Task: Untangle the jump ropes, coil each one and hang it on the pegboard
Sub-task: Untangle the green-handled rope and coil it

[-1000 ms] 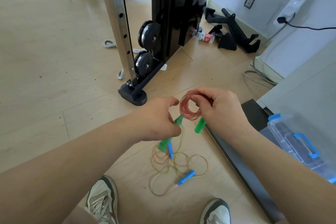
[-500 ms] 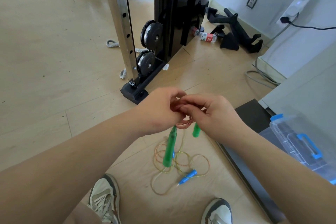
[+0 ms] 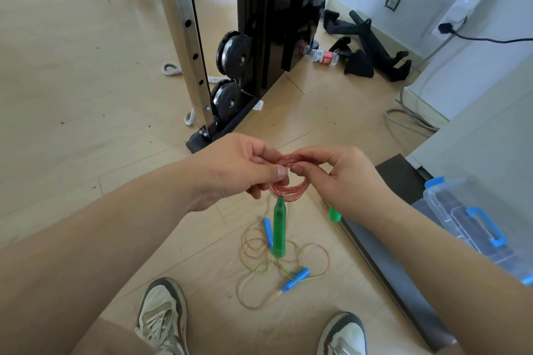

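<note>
A coiled red jump rope (image 3: 288,189) hangs between both hands above the floor. My left hand (image 3: 239,167) pinches the top of the coil from the left. My right hand (image 3: 343,179) pinches it from the right. One green handle (image 3: 279,229) dangles straight down from the coil. The other green handle (image 3: 334,214) peeks out below my right wrist. A second rope (image 3: 288,262), yellowish with two blue handles (image 3: 295,278), lies loosely looped on the wooden floor between my shoes. No pegboard is in view.
A black cable machine (image 3: 259,37) with a steel upright stands ahead. A clear storage box with blue latches (image 3: 473,225) sits at the right beside a dark mat (image 3: 383,262). A water bottle (image 3: 323,56) and black attachments (image 3: 372,43) lie near the wall.
My hands came together at the top of the red coil and now pinch it side by side. The left green handle was released and hangs straight down.
</note>
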`<state>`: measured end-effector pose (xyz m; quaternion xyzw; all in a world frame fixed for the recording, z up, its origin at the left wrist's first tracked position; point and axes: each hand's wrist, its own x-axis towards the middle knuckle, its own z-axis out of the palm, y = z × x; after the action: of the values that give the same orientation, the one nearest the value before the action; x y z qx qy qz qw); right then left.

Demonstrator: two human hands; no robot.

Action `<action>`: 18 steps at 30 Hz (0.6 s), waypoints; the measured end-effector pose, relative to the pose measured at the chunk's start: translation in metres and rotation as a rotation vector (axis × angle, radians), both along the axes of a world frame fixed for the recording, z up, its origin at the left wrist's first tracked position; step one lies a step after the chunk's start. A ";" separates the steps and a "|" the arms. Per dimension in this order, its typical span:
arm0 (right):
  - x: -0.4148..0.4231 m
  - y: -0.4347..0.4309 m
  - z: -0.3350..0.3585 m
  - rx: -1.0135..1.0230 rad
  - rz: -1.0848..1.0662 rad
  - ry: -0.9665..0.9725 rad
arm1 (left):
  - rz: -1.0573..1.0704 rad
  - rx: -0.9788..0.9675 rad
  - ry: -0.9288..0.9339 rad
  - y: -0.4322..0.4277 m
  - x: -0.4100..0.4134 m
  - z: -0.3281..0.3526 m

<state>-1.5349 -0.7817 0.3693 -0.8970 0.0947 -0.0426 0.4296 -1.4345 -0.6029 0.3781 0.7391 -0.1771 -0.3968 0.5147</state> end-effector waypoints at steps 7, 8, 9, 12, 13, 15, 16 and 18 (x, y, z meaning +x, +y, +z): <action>0.001 -0.015 -0.004 0.191 -0.102 0.234 | 0.091 0.003 -0.190 -0.003 -0.001 -0.003; 0.000 -0.017 -0.005 0.193 -0.069 0.279 | 0.104 0.008 -0.215 -0.002 -0.001 -0.003; -0.002 -0.019 -0.006 0.194 -0.043 0.319 | 0.117 0.012 -0.237 -0.001 0.000 -0.003; -0.007 -0.024 -0.008 0.235 -0.051 0.398 | 0.138 0.040 -0.278 -0.001 0.002 -0.004; -0.009 -0.026 -0.008 0.248 -0.061 0.433 | 0.140 0.054 -0.283 -0.001 0.002 -0.004; -0.011 -0.029 -0.006 0.289 -0.069 0.523 | 0.145 0.088 -0.300 -0.001 0.001 -0.006; -0.012 -0.030 -0.005 0.325 -0.055 0.566 | 0.142 0.105 -0.313 -0.002 0.001 -0.007; -0.013 -0.032 -0.002 0.463 -0.028 0.612 | 0.131 0.126 -0.340 -0.003 -0.001 -0.008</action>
<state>-1.5474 -0.8134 0.3676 -0.7462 0.2381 0.2437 0.5719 -1.4352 -0.6063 0.3698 0.8361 -0.1881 -0.2421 0.4549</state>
